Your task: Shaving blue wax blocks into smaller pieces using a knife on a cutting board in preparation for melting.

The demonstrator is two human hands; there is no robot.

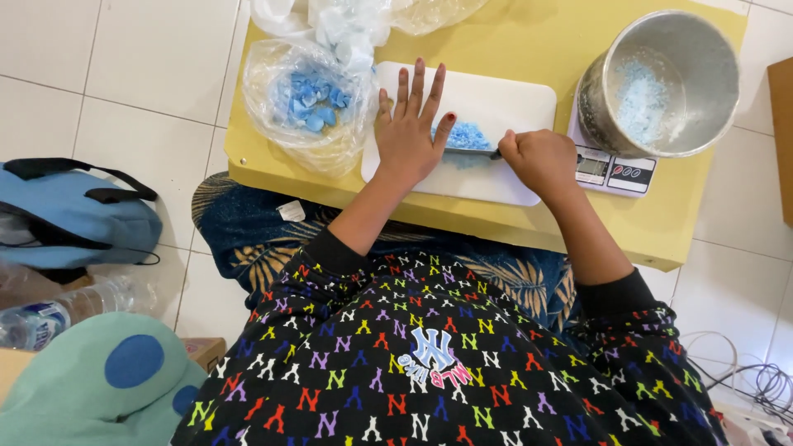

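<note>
A white cutting board (496,103) lies on a low yellow table (529,41). A small heap of pale blue crumbled pieces (467,135) sits on the board. My right hand (538,158) is shut on a knife (471,152) whose blade lies flat across the heap. My left hand (410,125) presses down on the blade's back with fingers spread and straight. A clear plastic bag (307,103) with bigger blue chunks lies just left of the board.
A metal pot (661,83) with blue crumbs stands on a small white digital scale (615,172) at the right. More crumpled plastic bags (347,21) lie at the table's back. On the tiled floor are a blue bag (78,219), a plastic bottle (49,318) and cables (760,380).
</note>
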